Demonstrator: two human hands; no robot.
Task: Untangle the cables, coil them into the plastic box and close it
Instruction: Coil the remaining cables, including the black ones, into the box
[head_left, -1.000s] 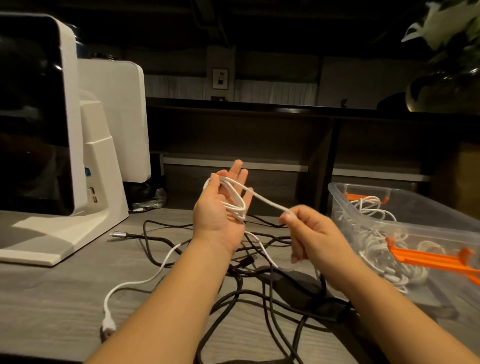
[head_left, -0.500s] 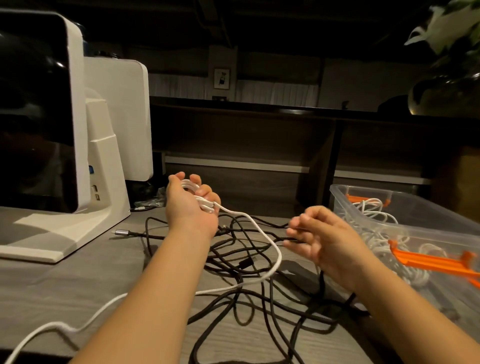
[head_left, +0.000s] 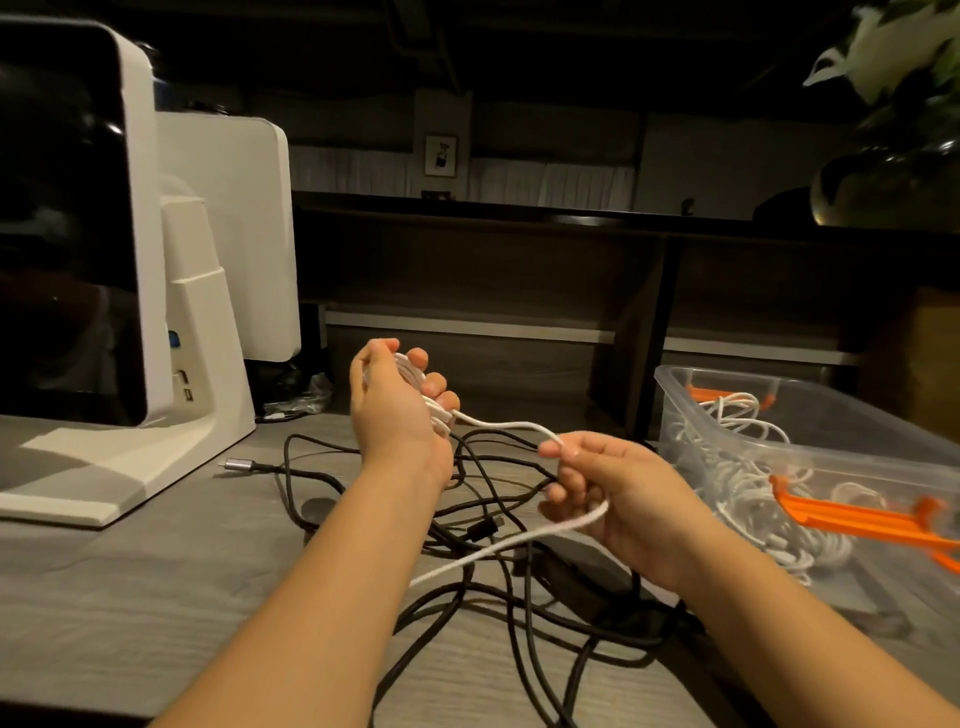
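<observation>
My left hand (head_left: 397, 410) is raised over the desk, its fingers curled round a small coil of white cable (head_left: 511, 427). The cable runs right from the coil to my right hand (head_left: 605, 491), which pinches it between thumb and fingers; the loose tail drops from that hand down to the left. A tangle of black cables (head_left: 493, 525) lies on the desk below both hands. The clear plastic box (head_left: 810, 415) stands open at the right, with white cables lying inside.
A white monitor stand and dark screen (head_left: 130, 322) fill the left of the grey desk (head_left: 130, 597). An orange latch piece (head_left: 852, 519) lies in the box. A silver plug (head_left: 236, 464) points left near the stand. A dark shelf runs behind.
My right hand, open half a second ago, has taken hold of the white cable again. The left hand keeps its coil, and the cable's tail has been drawn in from the left.
</observation>
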